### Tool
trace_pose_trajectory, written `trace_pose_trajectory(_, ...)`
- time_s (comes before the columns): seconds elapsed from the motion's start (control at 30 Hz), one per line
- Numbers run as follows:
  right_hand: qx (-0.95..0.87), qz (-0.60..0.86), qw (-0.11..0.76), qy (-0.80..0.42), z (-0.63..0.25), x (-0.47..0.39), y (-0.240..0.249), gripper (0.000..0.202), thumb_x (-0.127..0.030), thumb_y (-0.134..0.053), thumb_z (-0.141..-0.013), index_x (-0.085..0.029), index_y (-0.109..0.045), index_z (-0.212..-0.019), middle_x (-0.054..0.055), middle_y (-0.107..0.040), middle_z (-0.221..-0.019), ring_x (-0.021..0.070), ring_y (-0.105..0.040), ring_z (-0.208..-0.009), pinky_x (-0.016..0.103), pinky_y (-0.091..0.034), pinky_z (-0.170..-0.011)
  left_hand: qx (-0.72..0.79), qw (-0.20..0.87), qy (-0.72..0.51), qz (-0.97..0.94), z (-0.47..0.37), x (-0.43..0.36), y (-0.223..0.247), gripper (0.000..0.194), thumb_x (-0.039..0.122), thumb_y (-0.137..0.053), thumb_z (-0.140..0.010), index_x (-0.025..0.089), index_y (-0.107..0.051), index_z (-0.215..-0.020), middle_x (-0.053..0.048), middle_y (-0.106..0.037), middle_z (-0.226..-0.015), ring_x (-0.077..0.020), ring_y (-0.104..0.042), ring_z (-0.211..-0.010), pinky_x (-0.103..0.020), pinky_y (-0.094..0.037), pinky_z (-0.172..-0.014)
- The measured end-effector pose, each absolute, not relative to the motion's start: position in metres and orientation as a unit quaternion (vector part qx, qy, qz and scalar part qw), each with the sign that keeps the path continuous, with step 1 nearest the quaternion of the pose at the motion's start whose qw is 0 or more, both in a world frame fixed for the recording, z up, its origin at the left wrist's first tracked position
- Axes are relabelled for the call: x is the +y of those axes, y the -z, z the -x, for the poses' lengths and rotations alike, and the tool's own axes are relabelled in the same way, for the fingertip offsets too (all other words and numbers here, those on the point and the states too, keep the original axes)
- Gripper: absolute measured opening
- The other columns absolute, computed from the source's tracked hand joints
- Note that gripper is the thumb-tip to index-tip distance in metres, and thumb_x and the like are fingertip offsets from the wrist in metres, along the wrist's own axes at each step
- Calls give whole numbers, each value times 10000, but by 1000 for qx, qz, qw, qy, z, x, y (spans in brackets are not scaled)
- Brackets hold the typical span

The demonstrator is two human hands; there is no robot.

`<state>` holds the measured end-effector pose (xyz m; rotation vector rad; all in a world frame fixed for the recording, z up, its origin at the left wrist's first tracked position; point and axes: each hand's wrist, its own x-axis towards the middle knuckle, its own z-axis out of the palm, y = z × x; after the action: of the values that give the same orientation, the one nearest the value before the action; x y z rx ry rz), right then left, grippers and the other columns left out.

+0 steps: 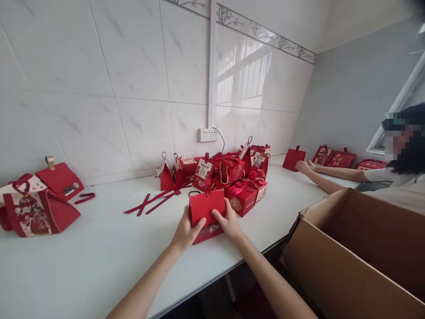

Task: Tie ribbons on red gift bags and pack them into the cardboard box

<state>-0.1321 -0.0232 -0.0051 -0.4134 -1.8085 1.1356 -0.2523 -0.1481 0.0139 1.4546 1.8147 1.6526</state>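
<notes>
Between my two hands is a red gift box (207,208) with a plain flap facing me and a small ribbon loop on top. It rests near the front edge of the white table (109,261). My left hand (186,231) grips its left side, thumb on the flap. From the right, my right hand (228,220) holds it the same way, thumb pressed on the front; the fingers behind are hidden. Just behind stand several red gift boxes (244,197), some with bows, gold print or a rope handle. Loose dark red ribbons (146,204) lie on the table left of them.
A large open cardboard box (345,261) stands at the right by the table edge. More red boxes (43,212) sit at far left. A co-worker (398,177) at right handles a red box (294,159). A power socket (208,134) is on the tiled wall.
</notes>
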Motion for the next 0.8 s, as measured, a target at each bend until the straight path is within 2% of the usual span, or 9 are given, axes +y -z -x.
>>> trace_pose_trajectory(0.07,-735,177,485,-440,129,-26,6,481,-420,-614,-785,-190,-429,-1166,120,-589,-1152,236,-600,-1022,407,-501,-881,640,152,-553,-512,252,-150,-9,447,466,-561,-795,191,-440,-1126,-95,-624,-1097,-244,-622,-987,-367,-510,-824)
trace_pose_trajectory(0.17,-719,198,585,-318,121,-34,-6,481,-376,-610,-800,-194,-413,-1200,143,-488,-1236,245,-516,-1141,453,-457,-948,656,135,-541,-509,250,-151,-10,456,488,-561,-795,192,-450,-1123,-95,-628,-1095,-254,-624,-992,-374,-508,-821)
trace_pose_trajectory(0.27,-719,177,651,-165,115,-40,-38,237,-303,-586,-837,-203,-521,-1043,119,-521,-1124,236,-517,-1110,439,-475,-911,654,157,-546,-499,249,-153,-12,484,513,-574,-786,187,-461,-1126,-103,-645,-1067,-263,-645,-949,-374,-523,-775)
trace_pose_trajectory(0.33,-753,136,630,-130,114,-38,-66,155,-278,-579,-842,-204,-546,-974,100,-568,-1032,222,-564,-1026,411,-494,-874,640,187,-559,-492,251,-153,-12,498,521,-587,-776,189,-466,-1127,-105,-652,-1068,-267,-653,-935,-374,-533,-754)
trace_pose_trajectory(0.5,-839,100,463,-267,117,-21,-112,228,-316,-584,-837,-218,-535,-1037,46,-669,-900,189,-649,-883,359,-531,-802,621,221,-558,-504,255,-153,-15,538,514,-620,-753,194,-439,-1146,-111,-632,-1124,-279,-627,-1003,-420,-520,-831)
trace_pose_trajectory(0.6,-844,107,424,-309,122,-21,-108,221,-304,-584,-823,-211,-545,-1020,37,-667,-862,177,-656,-833,340,-543,-756,603,252,-559,-511,256,-154,-17,548,515,-614,-753,190,-419,-1149,-118,-620,-1128,-275,-617,-1013,-441,-505,-867)
trace_pose_trajectory(0.7,-836,107,443,-305,123,-24,-97,287,-279,-577,-815,-211,-512,-1086,46,-646,-908,172,-647,-830,353,-545,-752,579,229,-591,-512,258,-156,-20,593,532,-559,-769,202,-367,-1224,-134,-562,-1218,-270,-561,-1118,-442,-479,-921)
trace_pose_trajectory(0.8,-759,119,574,-284,107,-16,-101,545,-265,-596,-789,-247,-340,-1270,48,-597,-992,162,-630,-831,352,-544,-733,579,112,-641,-491,264,-158,-25,577,531,-498,-783,218,-360,-1247,-135,-505,-1275,-277,-469,-1233,-478,-402,-1007)
